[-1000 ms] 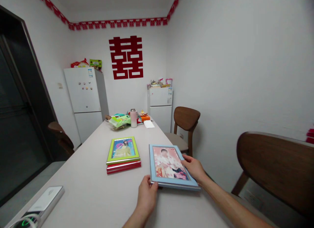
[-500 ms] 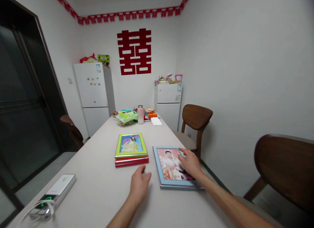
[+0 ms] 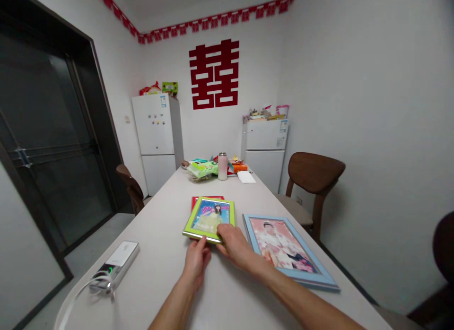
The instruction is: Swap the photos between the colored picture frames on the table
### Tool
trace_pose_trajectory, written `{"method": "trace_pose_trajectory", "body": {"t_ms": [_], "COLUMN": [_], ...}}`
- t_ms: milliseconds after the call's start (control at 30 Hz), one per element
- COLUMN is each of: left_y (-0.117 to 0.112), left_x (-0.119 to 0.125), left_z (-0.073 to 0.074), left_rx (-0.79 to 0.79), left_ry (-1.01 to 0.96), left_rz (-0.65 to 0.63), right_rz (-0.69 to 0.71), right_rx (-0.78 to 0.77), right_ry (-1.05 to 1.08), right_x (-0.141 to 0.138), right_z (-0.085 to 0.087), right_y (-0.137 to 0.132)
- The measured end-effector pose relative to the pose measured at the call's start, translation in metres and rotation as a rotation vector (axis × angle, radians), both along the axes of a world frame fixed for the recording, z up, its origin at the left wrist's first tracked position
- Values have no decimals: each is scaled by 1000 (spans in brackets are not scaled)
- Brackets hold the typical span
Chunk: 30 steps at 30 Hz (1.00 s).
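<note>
A green picture frame (image 3: 210,216) is lifted at its near edge off a red frame (image 3: 206,198) beneath it. My left hand (image 3: 197,260) pinches the green frame's near edge from the left. My right hand (image 3: 234,245) grips that same edge from the right, fingers on top. A blue picture frame (image 3: 289,249) lies flat on the white table (image 3: 159,268) just right of my right forearm, touched by neither hand.
A white power bank (image 3: 115,266) with a cable lies at the table's left edge. Snack bags (image 3: 202,169), a flask (image 3: 222,166) and a napkin (image 3: 246,177) sit at the far end. Brown chairs (image 3: 312,178) stand to the right and left. Two fridges (image 3: 158,138) line the back wall.
Both hands let go of the blue frame, which now lies flat, and moved left to take hold of the green frame's near edge and tilt it off the red one.
</note>
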<state>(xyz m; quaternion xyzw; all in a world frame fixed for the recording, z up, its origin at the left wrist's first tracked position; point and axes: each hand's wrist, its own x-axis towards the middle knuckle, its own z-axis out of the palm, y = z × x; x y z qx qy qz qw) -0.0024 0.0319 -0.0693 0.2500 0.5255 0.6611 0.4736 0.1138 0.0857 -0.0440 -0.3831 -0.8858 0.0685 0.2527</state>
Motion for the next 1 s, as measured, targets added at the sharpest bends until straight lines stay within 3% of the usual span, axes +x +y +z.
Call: {"method": "trace_pose_trajectory", "body": {"t_ms": [133,267,367,433,533,633,733,833,1000], "left_y": [-11,-32,-56,-74,-101,-120,-128,-127,-119], "left_x": [5,14,20,23,25,22,17,16,23], "left_z": [7,19,30,37,44,46,40,23,-11], "left_rx": [125,210,271,303,410,716,943,916,798], "left_ry": [-71,-14,66,223,694,1120,1393,1617,1807], "left_rz": [107,132,107,60,-31,-111,-249,-369,-362], "right_rz": [63,31,-31,-58,-74,8,104,123,-13], "right_rx": [-24,-116,-270,-427,-647,-866,-1040,-1093,-877], "right_ry": [48,343,566,721,924,1105,1126,958,606], "right_x": [14,21,25,28,38,49,58,59,54], "right_z": [1,9,18,25,33,38,35,22,-7], "right_y": [-32,-39,-38,-44,-63,-84,-95,-91,-73]}}
